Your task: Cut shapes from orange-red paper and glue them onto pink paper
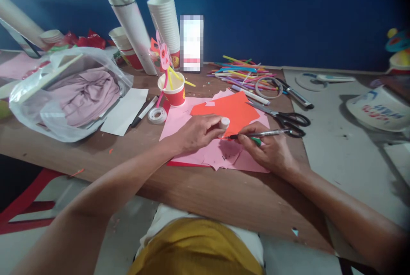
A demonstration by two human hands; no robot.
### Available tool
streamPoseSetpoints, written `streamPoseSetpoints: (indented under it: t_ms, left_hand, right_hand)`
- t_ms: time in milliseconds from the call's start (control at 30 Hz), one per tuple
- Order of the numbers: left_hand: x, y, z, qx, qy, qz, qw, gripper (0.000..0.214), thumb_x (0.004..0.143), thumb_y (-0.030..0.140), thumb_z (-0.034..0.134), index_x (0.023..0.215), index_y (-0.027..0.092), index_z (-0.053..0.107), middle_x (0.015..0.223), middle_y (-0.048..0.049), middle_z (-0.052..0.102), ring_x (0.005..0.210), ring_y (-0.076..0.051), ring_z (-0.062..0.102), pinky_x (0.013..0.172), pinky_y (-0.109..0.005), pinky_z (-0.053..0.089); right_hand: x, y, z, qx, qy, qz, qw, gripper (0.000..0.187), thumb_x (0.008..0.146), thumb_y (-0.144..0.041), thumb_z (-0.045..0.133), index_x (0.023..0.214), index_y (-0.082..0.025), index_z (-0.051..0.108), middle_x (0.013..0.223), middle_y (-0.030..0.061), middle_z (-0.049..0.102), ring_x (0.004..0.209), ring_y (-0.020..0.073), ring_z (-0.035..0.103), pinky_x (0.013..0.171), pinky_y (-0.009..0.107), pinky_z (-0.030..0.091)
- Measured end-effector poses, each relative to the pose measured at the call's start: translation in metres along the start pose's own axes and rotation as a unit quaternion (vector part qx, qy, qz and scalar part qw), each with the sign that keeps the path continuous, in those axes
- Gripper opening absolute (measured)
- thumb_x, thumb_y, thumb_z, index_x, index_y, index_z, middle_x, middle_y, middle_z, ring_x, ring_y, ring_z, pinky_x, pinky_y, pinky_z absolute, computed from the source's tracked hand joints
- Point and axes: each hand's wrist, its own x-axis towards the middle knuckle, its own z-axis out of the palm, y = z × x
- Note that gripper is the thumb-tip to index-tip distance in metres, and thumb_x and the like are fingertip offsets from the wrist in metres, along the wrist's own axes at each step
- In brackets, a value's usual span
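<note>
My left hand [200, 133] is closed in a pinch on a small white round-topped object [225, 122]; I cannot make out its kind. In my right hand [267, 149] is a pen [270, 133], tilted, its dark tip close to the left fingertips. Both hands are over orange paper [235, 106], which lies on pink paper [179, 121] with cut edges. A bit of something green [256, 141] shows beneath the right fingers. Scissors [285, 119] lie just beyond the right hand. A roll of tape [157, 115] rests beyond the left forearm.
Behind the papers stands a paper cup [172, 91] holding a pink cutout and pipe cleaners. A tall cup stack [165, 27] and a phone [191, 44] stand near the wall. Loose pipe cleaners [237, 70] lie at back right. A plastic bag [73, 95] sits left.
</note>
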Motion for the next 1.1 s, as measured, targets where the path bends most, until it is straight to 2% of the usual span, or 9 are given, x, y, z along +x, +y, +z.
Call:
streamPoseSetpoints:
  t_ms: [300,667,1100]
  left_hand:
    - [0.0007,-0.0019,-0.0001,-0.005,-0.008,0.002,1.000,0.022,0.088,0.031,0.043,0.083,0.015,0.057,0.076,-0.0018,0.057,0.067,-0.012,0.050,0.061,-0.023,0.037]
    - [0.0005,-0.0011,0.0004,-0.011,-0.004,-0.001,1.000,0.017,0.087,0.027,0.046,0.084,0.015,0.057,0.078,-0.0018,0.058,0.069,-0.012,0.051,0.064,-0.024,0.038]
    - [0.0004,-0.0002,0.0012,-0.005,0.005,0.001,1.000,0.014,0.086,0.023,0.048,0.082,0.015,0.059,0.079,-0.0024,0.059,0.070,-0.013,0.052,0.066,-0.025,0.039]
  right_hand:
    - [0.0006,0.0014,0.0046,-0.007,-0.028,0.017,0.999,0.006,0.084,-0.024,0.052,0.083,-0.022,0.057,0.077,0.0014,0.066,0.071,0.0164,0.063,0.062,0.026,0.048]
    - [0.0029,0.0033,0.0043,-0.008,-0.018,0.011,1.000,0.008,0.084,-0.024,0.051,0.083,-0.022,0.058,0.078,0.0032,0.067,0.072,0.0181,0.064,0.063,0.028,0.050]
    - [0.0082,0.0066,0.0050,0.005,-0.003,0.038,0.999,0.008,0.081,-0.021,0.053,0.078,-0.020,0.060,0.074,0.0027,0.067,0.066,0.0167,0.064,0.062,0.027,0.048]
